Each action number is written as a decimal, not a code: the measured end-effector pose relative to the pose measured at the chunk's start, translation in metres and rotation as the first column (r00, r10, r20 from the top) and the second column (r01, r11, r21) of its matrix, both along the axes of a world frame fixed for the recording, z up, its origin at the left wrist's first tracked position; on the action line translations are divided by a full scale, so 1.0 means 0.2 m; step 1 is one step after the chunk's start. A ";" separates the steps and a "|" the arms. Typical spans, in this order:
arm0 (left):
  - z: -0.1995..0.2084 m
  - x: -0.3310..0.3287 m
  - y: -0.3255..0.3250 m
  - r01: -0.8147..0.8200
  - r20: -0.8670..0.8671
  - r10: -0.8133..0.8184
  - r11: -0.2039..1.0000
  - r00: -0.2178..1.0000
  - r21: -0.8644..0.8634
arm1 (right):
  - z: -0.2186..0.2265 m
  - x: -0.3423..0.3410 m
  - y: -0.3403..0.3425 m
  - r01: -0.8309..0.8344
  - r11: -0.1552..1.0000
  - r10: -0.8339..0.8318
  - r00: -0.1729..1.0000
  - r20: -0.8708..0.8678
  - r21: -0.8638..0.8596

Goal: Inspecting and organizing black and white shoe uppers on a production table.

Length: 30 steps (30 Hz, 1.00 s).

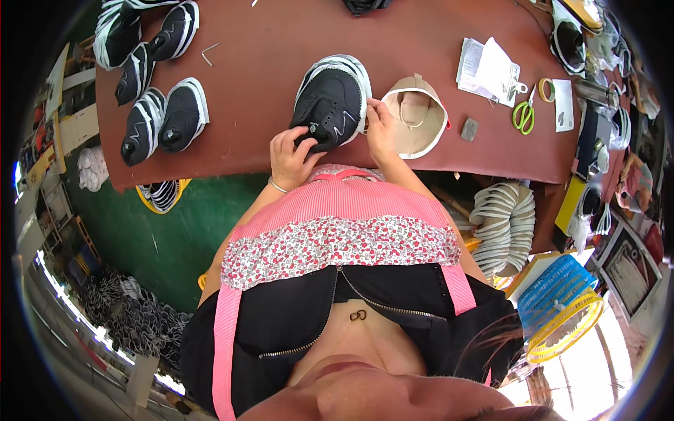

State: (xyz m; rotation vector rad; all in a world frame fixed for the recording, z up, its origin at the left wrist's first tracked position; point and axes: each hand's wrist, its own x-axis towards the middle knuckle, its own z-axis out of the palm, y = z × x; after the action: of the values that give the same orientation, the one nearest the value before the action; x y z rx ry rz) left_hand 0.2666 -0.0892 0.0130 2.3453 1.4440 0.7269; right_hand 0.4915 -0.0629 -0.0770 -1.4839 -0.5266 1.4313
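Dark shoe upper, one: upper centre of the frame, on the dark red tabletop, toe toward the top edge, heel end toward my pink apron. White layered edge around its toe and right side.

Handling notes, my judgement: keep the heel steady with light fingers, so the upper does not turn on the tabletop; work the white edge in short stretches, with even pressure; avoid hooking a nail in the collar or dragging the layers out of line.

Left hand, mine: lower left of the shoe upper, fingers curled, thumb and forefinger on the collar at the heel end with a small gap showing between them. Whether they pinch the material, I cannot tell.

Right hand, mine: just right of the shoe upper, fingers bent, fingertips at the white edge. Pinching or merely resting, I cannot tell. The shoe upper thus lies between my two sets of fingers, most of it above them in the frame.

Beige cup-shaped piece, white-rimmed, one: right of centre, just beside my right hand.

Green-handled scissors, one pair; grey block, one: both upper right.
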 end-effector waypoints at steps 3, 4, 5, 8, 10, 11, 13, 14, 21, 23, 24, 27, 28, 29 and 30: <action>0.03 -0.02 -0.03 0.017 -0.010 -0.016 1.000 1.000 0.025 | 0.06 0.03 0.03 -0.065 0.997 0.064 0.997 -0.050 -0.030; 0.05 -0.05 -0.06 -0.105 0.116 0.121 0.985 0.986 -0.135 | 0.09 0.04 0.04 -0.089 0.996 0.088 0.995 -0.045 -0.017; 0.06 -0.10 -0.08 -0.200 0.218 0.272 0.932 0.937 -0.303 | 0.08 0.05 0.04 -0.096 0.995 0.095 0.994 -0.048 -0.016; 0.00 -0.23 -0.15 -0.120 0.469 0.528 0.745 0.708 -0.657 | 0.06 0.07 0.05 -0.162 0.985 0.161 0.987 -0.023 -0.051; 0.04 -0.24 -0.14 -0.114 0.491 0.547 0.738 0.678 -0.665 | 0.06 0.10 0.07 -0.218 0.973 0.215 0.975 -0.046 -0.074; 0.06 -0.24 -0.14 -0.103 0.447 0.597 0.667 0.666 -0.738 | 0.06 0.11 0.07 -0.268 0.958 0.262 0.963 -0.068 -0.098; 0.10 -0.21 -0.16 -0.091 0.399 0.645 0.589 0.652 -0.803 | 0.09 0.10 0.08 -0.277 0.953 0.277 0.961 -0.012 -0.120; 0.11 -0.19 -0.17 -0.051 0.402 0.657 0.557 0.637 -0.829 | 0.11 0.09 0.08 -0.281 0.949 0.290 0.956 0.044 -0.142; -0.04 -0.15 -0.21 -0.171 0.264 0.419 0.754 0.869 -0.635 | 0.14 0.03 0.07 -0.232 0.966 0.236 0.971 0.023 -0.111; -0.01 -0.14 -0.15 -0.126 0.266 0.249 0.905 0.931 -0.406 | 0.13 0.03 0.08 -0.229 0.967 0.232 0.973 0.009 -0.114; -0.01 -0.14 -0.13 -0.125 0.268 0.250 0.904 0.930 -0.408 | 0.14 0.02 0.08 -0.229 0.966 0.232 0.973 0.012 -0.116; -0.02 -0.16 -0.08 0.000 0.175 0.053 0.957 0.983 -0.290 | 0.19 -0.01 0.09 -0.239 0.960 0.240 0.971 -0.014 -0.144; -0.03 -0.16 -0.06 0.032 0.136 0.006 0.961 0.991 -0.276 | 0.24 -0.05 0.10 -0.246 0.959 0.245 0.969 -0.028 -0.143; -0.02 -0.15 -0.06 0.062 0.093 -0.039 0.963 0.995 -0.263 | 0.28 -0.08 0.10 -0.256 0.957 0.252 0.967 -0.044 -0.140; 0.02 -0.11 -0.03 -0.032 0.155 0.095 0.930 0.983 -0.365 | 0.28 -0.10 0.10 -0.254 0.960 0.248 0.967 -0.059 -0.115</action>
State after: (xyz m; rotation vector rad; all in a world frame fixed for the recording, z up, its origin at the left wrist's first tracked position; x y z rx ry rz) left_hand 0.2441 -0.0950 0.0177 1.9191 1.4439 0.5998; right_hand 0.4724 -0.0439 -0.0204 -1.5180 -0.6279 1.7165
